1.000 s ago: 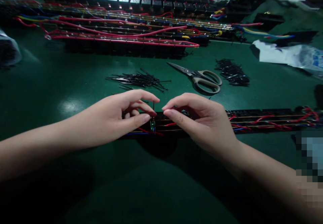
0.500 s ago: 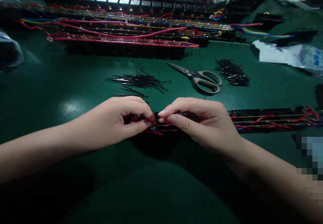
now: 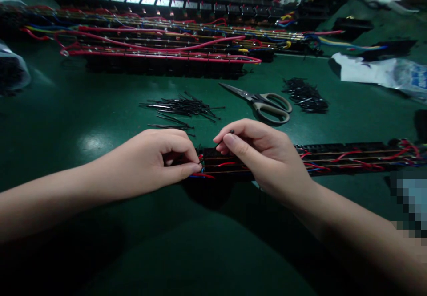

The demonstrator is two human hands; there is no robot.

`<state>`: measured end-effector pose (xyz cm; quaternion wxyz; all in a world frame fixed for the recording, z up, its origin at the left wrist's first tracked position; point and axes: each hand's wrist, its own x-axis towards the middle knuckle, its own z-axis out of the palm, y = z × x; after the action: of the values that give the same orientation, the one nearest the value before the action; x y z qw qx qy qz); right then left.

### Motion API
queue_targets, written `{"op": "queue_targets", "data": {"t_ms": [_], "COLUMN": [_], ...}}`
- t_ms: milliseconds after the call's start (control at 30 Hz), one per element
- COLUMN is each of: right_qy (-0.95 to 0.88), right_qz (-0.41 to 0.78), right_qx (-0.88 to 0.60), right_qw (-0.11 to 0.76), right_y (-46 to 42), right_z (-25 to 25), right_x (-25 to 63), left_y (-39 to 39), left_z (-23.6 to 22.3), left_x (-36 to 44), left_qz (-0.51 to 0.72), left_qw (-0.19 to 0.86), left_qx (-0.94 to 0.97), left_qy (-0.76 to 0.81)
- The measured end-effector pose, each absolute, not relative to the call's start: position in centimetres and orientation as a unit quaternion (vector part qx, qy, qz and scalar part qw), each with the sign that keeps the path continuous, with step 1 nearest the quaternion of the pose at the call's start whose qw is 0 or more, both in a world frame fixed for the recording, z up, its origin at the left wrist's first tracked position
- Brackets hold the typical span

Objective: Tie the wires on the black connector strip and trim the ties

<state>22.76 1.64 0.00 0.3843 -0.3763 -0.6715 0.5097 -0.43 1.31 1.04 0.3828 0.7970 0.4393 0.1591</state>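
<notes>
A long black strip assembly with brass-coloured rails and red and blue wires (image 3: 347, 158) lies across the table beneath my hands. My left hand (image 3: 167, 156) is closed in a pinch at the strip's left part, by the wires; what sits between its fingertips is mostly hidden, perhaps a wire or a thin tie. Just above the strip, my right hand (image 3: 263, 149) pinches a small black cable tie (image 3: 219, 144) between thumb and forefinger, its head showing above the thumb. Beyond my left hand is a loose pile of black cable ties (image 3: 187, 106).
Scissors (image 3: 258, 101) with grey-rimmed handles lie beyond my right hand, beside a second pile of black ties (image 3: 306, 95). Farther back are wired strip assemblies (image 3: 160, 44) with pink-red cables. A plastic bag (image 3: 383, 73) lies at right, another bag (image 3: 13, 71) at left.
My right hand has lifted slightly up and away from my left fingertips, and the cable tie in it now shows. My left hand has shifted slightly left, still pinching.
</notes>
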Motion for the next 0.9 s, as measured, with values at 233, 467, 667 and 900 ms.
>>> {"op": "queue_targets", "data": {"t_ms": [233,467,667,900], "right_qy": [-0.657,-0.679,-0.658,-0.662], "right_qz": [0.482,0.485,0.504,0.501], "right_qx": [-0.398,-0.392,-0.381,-0.379], "right_qw": [0.420,0.388,0.409,0.408], "right_y": [1.68,1.44,1.50,1.35], "right_z": [-0.19,-0.02,0.14,0.39], "right_x": [22.67,22.62,22.60,22.59], "left_y": [1.51,1.22,1.08,0.90], "left_z": [1.01,1.39,1.33,1.19], "left_x": [-0.32,-0.24,-0.25,-0.23], "left_qz": [0.151,0.159,0.154,0.166], "left_qw": [0.380,0.401,0.377,0.327], "left_qx": [0.812,0.781,0.787,0.818], "left_qy": [0.417,0.452,0.463,0.444]}}
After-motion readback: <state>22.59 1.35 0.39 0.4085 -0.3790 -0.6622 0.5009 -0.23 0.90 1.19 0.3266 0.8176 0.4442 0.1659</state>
